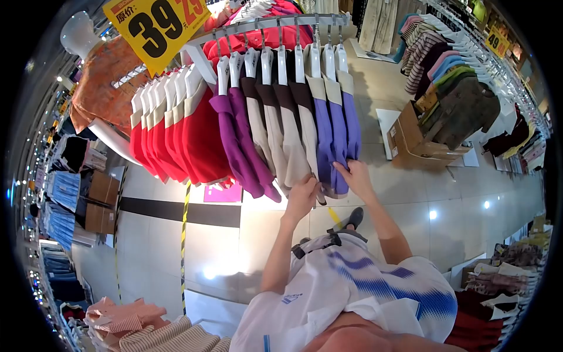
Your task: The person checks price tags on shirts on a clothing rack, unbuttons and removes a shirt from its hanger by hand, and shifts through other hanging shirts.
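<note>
Several shirts hang on white hangers from a metal rail (pixel 264 23) in front of me. My left hand (pixel 304 195) is closed at the lower end of a beige shirt with a dark brown top (pixel 306 126), fingers around its sleeve end. My right hand (pixel 354 178) pinches the lower part of a violet-blue shirt with a cream top (pixel 337 126). Some fingertips of both hands are hidden by the cloth. Left of the beige shirts hang purple shirts (pixel 239 141), and red shirts with cream tops (pixel 193 135) hang farther left.
A yellow price sign (pixel 155 32) stands above the red shirts. To the right, a cardboard box (pixel 410 138) sits below another clothes rack (pixel 469 58). Striped clothes (pixel 170 337) lie at the lower left. Yellow-black tape (pixel 185 246) runs along the tiled floor (pixel 152 240).
</note>
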Motion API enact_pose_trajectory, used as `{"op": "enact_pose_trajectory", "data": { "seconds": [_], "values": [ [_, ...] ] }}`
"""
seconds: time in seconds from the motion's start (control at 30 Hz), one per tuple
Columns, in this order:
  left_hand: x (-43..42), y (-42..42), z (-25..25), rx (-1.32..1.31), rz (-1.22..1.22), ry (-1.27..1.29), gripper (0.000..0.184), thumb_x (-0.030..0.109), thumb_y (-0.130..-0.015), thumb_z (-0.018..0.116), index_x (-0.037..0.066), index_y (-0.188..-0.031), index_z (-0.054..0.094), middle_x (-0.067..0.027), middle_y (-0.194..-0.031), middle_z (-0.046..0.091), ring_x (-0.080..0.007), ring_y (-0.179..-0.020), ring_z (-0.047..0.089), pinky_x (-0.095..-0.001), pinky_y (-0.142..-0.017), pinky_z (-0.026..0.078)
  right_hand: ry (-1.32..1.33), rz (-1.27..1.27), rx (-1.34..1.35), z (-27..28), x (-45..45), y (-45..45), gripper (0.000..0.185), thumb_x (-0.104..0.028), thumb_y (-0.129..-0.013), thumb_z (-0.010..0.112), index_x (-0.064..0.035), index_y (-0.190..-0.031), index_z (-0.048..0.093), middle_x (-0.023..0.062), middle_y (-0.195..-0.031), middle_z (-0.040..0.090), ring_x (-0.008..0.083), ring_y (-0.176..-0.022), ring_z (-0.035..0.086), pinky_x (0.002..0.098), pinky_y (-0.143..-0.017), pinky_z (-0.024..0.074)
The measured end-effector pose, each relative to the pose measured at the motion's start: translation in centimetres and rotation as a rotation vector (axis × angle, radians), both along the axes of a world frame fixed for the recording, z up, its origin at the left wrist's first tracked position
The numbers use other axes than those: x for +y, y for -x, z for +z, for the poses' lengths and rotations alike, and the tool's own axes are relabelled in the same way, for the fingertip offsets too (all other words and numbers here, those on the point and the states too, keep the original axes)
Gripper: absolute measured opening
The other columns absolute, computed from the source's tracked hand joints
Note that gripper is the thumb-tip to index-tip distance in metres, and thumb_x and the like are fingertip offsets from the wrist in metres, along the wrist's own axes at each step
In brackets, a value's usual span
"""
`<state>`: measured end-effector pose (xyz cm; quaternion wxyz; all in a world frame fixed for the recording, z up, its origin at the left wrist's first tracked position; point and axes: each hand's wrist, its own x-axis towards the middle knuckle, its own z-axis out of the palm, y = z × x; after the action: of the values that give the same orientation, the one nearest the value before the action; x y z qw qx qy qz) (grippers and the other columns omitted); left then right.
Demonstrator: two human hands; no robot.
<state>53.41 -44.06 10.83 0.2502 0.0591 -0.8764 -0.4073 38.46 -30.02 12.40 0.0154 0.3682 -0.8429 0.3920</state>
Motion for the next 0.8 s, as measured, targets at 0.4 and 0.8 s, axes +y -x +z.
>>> {"op": "enact_pose_trajectory", "data": {
  "seconds": [0.4, 0.8],
  "values": [
    [-6.1, -5.2, 0.0, 0.185, 0.433, -0.09, 0.003, -0.003, -0.091, 0.054, -0.005, -0.09, 0.055, -0.0106, -0.083, 0.054, -0.0182, -0.068, 0.05, -0.0294, -0.063, 0.042, 0.181, -0.159, -0.016, -3.6, 2.4, 2.9, 0.028, -0.02, -0.094, 0.058, 0.0066, -0.089, 0.064, 0.0297, -0.077, 0.061, 0.0462, -0.077, 0.062, 0.046, -0.065, 0.0468],
    [-9.4, -6.3, 0.4, 0.167, 0.578, -0.069, 0.007, 0.002, -0.095, 0.054, -0.004, -0.091, 0.056, -0.0038, -0.063, 0.043, -0.0088, -0.058, 0.038, -0.0269, -0.052, 0.032, 0.296, -0.247, -0.128, -2.2, 4.4, 4.5, 0.029, -0.019, -0.094, 0.058, 0.0075, -0.103, 0.063, 0.029, -0.084, 0.063, 0.0459, -0.082, 0.063, 0.0439, -0.069, 0.0484]
  ]
}}
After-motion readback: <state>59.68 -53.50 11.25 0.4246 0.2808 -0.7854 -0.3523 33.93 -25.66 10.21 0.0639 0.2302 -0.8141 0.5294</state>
